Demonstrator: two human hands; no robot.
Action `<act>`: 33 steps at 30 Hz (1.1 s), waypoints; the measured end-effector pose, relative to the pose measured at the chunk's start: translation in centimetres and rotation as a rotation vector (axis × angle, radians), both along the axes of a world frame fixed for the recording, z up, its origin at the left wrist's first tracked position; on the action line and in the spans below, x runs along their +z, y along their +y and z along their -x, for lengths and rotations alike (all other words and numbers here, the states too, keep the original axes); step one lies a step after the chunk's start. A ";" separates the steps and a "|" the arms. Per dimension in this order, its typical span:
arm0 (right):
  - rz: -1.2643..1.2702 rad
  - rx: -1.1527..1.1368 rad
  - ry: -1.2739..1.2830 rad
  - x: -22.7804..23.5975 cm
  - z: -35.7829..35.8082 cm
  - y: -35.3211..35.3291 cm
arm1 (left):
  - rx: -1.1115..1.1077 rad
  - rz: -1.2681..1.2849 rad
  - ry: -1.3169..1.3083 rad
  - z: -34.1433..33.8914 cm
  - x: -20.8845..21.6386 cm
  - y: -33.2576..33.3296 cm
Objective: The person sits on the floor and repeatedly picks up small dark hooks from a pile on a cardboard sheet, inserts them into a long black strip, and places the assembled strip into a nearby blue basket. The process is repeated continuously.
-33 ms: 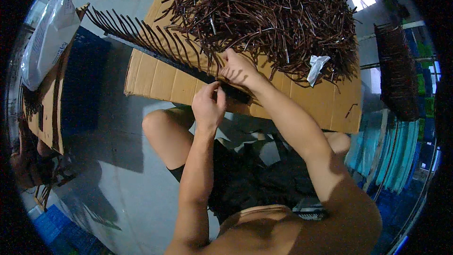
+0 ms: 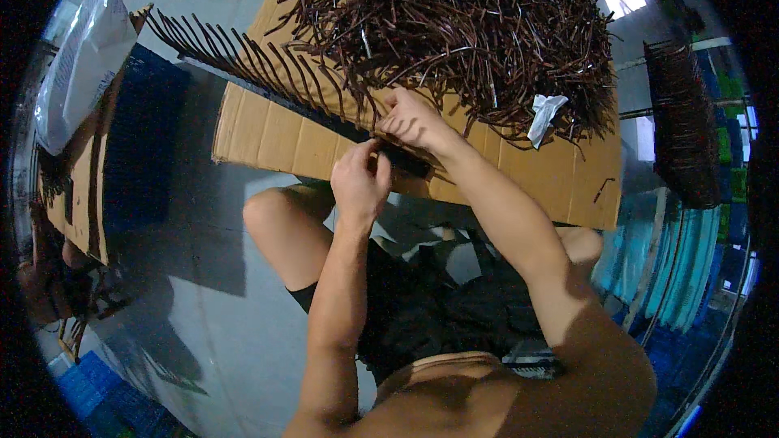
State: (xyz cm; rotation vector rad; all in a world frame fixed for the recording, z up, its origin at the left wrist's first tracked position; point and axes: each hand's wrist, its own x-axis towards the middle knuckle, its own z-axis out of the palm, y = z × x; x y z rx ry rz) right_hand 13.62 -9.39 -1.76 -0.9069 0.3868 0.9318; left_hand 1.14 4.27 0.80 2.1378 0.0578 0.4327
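A long black bar [image 2: 280,101] slants across a cardboard sheet, from the upper left to its near edge. A row of thin, curved dark brown rods [image 2: 243,55] stands up from it like comb teeth. My left hand [image 2: 359,182] is at the bar's near side, thumb and fingertips pinched against it; what they hold is hidden. Just beyond, my right hand [image 2: 412,123] is closed at the last rods of the row, apparently gripping one brown rod low down. Past my hands lies a big tangled heap of similar brown rods [image 2: 462,28].
The cardboard sheet [image 2: 568,178] bears the heap, a crumpled white scrap [image 2: 545,118] and a stray rod piece [image 2: 602,190]. On the left a clear plastic bag [image 2: 85,65] rests on a cardboard box [image 2: 89,195]. A rack of hanging brown rods [image 2: 682,122] stands at the right.
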 end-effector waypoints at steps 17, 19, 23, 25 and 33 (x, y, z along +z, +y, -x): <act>0.663 -0.202 -0.921 4.9 9.8 0.8 | -0.001 -0.148 -0.059 -0.5 -1.2 -0.2; 0.804 -0.160 -0.952 5.1 9.9 1.0 | -0.003 -0.154 -0.067 -0.5 -1.3 -0.2; 1.055 -0.042 -1.353 6.5 9.9 1.1 | -0.039 -0.180 -0.003 -0.5 -1.8 -0.3; 1.086 0.200 -1.355 8.7 8.8 1.1 | -0.004 -0.170 0.022 -0.3 -2.2 0.0; 1.590 -0.325 -0.981 9.3 3.7 -9.2 | -0.068 -0.136 -0.032 0.9 -0.5 -1.0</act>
